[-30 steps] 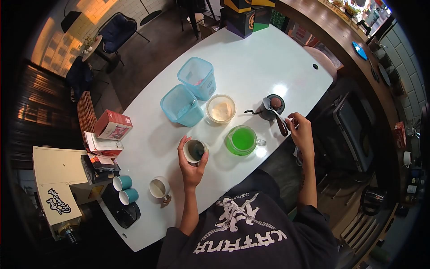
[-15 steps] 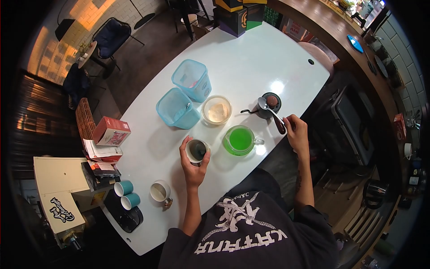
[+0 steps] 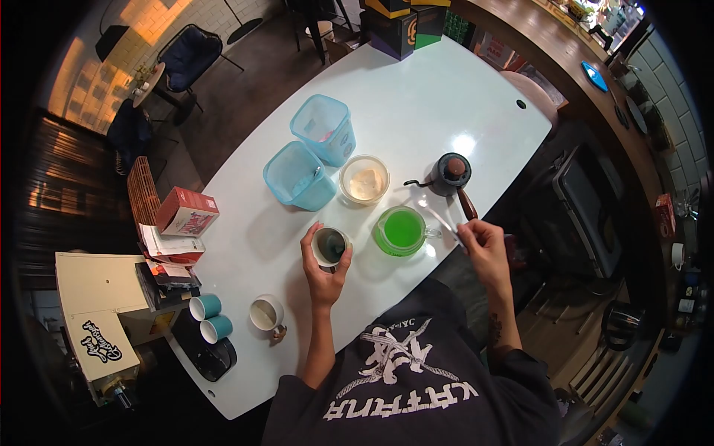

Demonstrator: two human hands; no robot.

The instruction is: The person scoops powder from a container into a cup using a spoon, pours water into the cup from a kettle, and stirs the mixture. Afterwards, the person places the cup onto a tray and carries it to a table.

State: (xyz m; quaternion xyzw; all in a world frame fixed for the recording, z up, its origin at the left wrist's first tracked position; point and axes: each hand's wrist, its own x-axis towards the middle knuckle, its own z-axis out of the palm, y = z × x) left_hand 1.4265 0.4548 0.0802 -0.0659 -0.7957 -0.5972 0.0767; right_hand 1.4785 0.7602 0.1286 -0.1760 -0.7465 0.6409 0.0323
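Spoon has swung from dark pot towards green jug

1. Table: white, smooth, high gloss, lamp glare on top.
2. Spoon: bright, shiny metal.
3. Jug: clear glass, glossy.
4. Tubs: smooth, translucent blue plastic.
5. Bowl: see-through, plastic by the look.
6. Kettle: dark, low sheen; handle brown, wood-like.
7. Shirt: matt dark cloth.
8. Basket: rough, woven, wicker-like.
9. Red box: printed card.

Bright glare on tabletop; edges dark, warped.
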